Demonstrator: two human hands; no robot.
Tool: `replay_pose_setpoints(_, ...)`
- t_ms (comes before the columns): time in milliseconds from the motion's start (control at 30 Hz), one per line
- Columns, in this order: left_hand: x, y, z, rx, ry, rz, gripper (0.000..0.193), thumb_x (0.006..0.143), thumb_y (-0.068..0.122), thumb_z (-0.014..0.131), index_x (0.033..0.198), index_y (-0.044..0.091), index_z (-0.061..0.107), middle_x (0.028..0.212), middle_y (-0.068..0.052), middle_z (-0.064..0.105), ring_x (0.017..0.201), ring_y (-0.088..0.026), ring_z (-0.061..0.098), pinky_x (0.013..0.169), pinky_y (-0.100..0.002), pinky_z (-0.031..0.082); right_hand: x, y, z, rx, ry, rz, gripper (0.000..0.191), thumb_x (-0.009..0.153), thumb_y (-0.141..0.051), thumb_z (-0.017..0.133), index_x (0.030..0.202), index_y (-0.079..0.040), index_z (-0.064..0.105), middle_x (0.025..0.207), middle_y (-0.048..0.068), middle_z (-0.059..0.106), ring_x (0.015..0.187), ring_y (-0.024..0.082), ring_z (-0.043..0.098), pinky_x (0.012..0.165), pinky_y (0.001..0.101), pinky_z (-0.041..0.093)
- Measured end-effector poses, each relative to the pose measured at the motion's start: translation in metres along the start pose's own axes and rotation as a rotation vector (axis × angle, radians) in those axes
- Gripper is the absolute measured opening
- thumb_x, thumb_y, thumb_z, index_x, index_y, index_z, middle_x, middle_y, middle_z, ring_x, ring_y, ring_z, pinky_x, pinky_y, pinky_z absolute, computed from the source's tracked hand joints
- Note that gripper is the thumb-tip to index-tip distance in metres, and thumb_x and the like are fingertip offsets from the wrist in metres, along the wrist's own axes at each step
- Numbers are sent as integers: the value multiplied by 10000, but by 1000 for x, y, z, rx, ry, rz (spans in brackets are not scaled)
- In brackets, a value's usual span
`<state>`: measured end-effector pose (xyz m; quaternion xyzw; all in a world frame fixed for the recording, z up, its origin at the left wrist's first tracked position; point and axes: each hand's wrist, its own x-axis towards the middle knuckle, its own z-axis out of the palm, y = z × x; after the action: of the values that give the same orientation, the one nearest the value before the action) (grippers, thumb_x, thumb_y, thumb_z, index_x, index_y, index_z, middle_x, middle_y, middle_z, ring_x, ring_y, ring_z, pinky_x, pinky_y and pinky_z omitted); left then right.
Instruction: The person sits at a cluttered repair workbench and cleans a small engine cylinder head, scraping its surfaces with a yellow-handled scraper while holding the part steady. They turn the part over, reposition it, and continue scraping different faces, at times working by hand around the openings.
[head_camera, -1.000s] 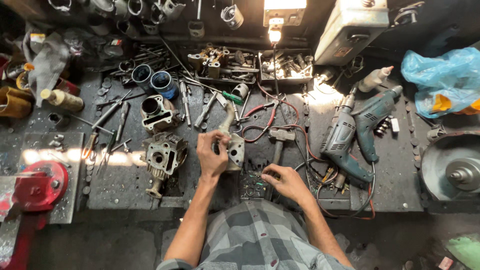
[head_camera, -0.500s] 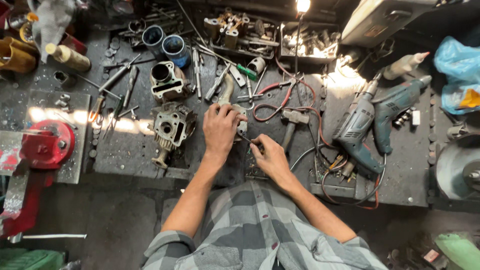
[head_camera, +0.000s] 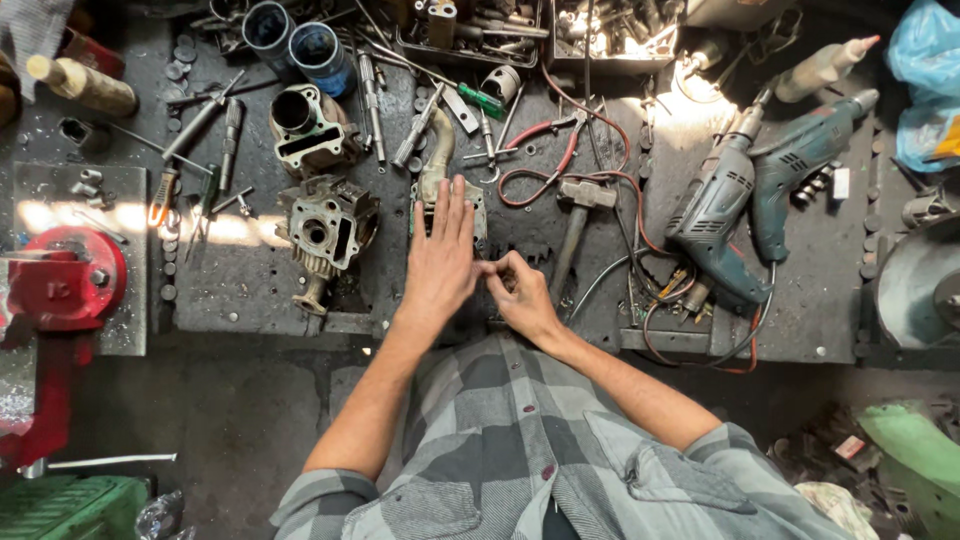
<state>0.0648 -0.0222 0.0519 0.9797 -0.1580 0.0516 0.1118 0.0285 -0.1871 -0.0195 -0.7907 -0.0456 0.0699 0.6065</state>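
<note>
Dark, greasy workbench (head_camera: 250, 300) crowded with tools and engine parts: finned engine casting (head_camera: 325, 230) and cylinder block (head_camera: 308, 125) at left, red vise (head_camera: 62, 280) on the left edge, hammer (head_camera: 575, 215) just right of the hands, two blue-green power drills (head_camera: 760, 200) further right. Left hand (head_camera: 440, 260) laid flat with fingers spread, pressing down on a grey metal engine part (head_camera: 445, 185) at bench centre (mostly hidden beneath the palm). Right hand (head_camera: 520, 295) just beside it, fingertips pinched narrow on something too small to identify, touching the left hand's edge.
</note>
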Motion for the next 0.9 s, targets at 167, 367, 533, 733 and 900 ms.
replay_pose_setpoints(167, 0, -8, 11, -34, 15, -10, 943, 751, 473, 815, 1450, -72, 493, 1683, -197, 197, 1571, -329, 174, 1251, -591, 175, 0, -4, 2, -58, 49, 41, 107, 963, -43, 707, 963, 10, 615, 650, 24, 563, 606, 29, 466, 519, 245, 400)
replay_pose_setpoints(367, 5, -13, 10, -48, -9, -3, 914, 749, 446, 819, 1439, -69, 513, 1674, -206, 249, 1569, -330, 187, 1256, -583, 183, 4, -30, -3, -101, 57, 34, 108, 941, -64, 711, 960, 8, 632, 682, 38, 663, 620, 28, 556, 544, 264, 477)
replay_pose_setpoints(533, 9, -12, 12, -44, 11, -6, 939, 749, 497, 815, 1435, -83, 540, 1639, -194, 302, 1547, -333, 221, 1232, -592, 189, 6, -40, -4, -208, 114, 105, 126, 930, -74, 729, 944, 14, 639, 644, 59, 633, 555, 44, 522, 503, 274, 441)
replay_pose_setpoints(733, 21, -16, 6, -93, -19, -52, 939, 736, 527, 837, 1393, -86, 562, 1635, -213, 306, 1537, -346, 241, 1239, -598, 188, 12, -22, -10, 92, 80, 183, 102, 984, -47, 685, 945, 9, 610, 741, -5, 633, 641, -12, 548, 500, 204, 421)
replay_pose_setpoints(900, 28, -29, -11, -249, -92, -8, 993, 692, 531, 853, 1382, -105, 529, 1634, -241, 271, 1537, -391, 182, 1216, -620, 161, 10, -23, -9, 167, -26, 215, 90, 1000, -39, 663, 991, 8, 587, 815, -6, 663, 684, -22, 571, 538, 185, 441)
